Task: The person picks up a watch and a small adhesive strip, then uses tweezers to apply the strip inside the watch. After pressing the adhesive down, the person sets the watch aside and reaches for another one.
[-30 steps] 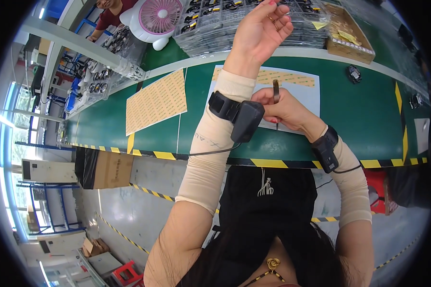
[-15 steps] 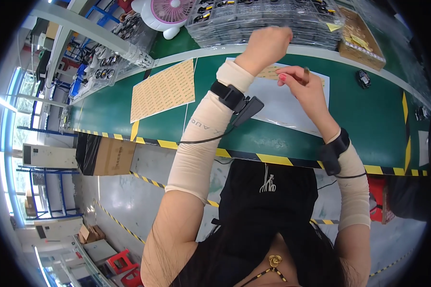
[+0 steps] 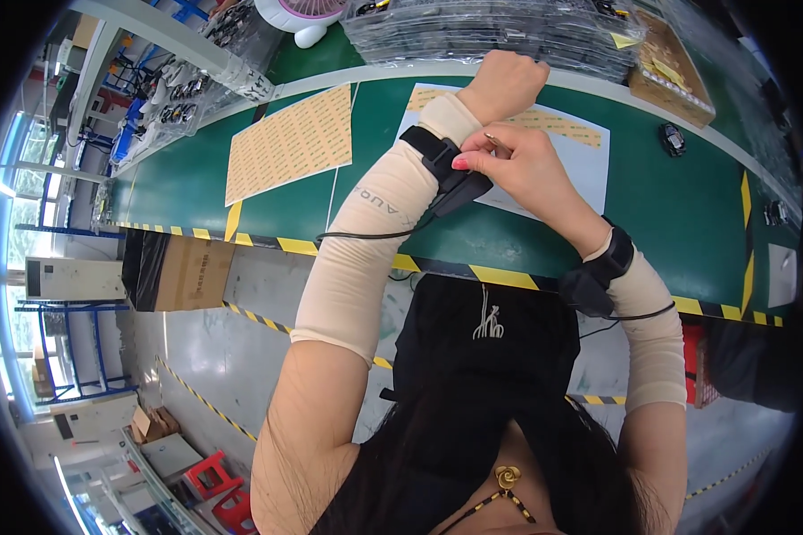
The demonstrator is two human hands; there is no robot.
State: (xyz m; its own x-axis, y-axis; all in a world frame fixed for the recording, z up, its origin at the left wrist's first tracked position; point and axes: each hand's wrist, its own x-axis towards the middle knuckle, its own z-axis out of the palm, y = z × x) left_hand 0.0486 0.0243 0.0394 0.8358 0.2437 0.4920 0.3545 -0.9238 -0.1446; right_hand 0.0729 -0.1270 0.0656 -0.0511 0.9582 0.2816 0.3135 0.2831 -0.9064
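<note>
Right hand (image 3: 533,169) pinches one slim tool (image 3: 496,141) — one whitish sheet (image 3: 584,174) below, one patterned sheet (image 3: 290,143) leftward; left hand (image 3: 506,85) curled, hold unclear.

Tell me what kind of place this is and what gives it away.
Probably a factory assembly area: a long green workbench edged with yellow-and-black striped tape, stacked clear plastic trays holding small dark parts, and similar striped markings on the floor.

Cream arm sleeves (image 3: 352,267), black wrist straps (image 3: 424,142), red fingernails (image 3: 459,163); green tabletop (image 3: 669,214) edged with yellow-and-black striped tape (image 3: 504,277); white sheet (image 3: 571,169) with a tan band flecked green (image 3: 569,128); black garment (image 3: 486,383), white motif (image 3: 488,332)
</note>
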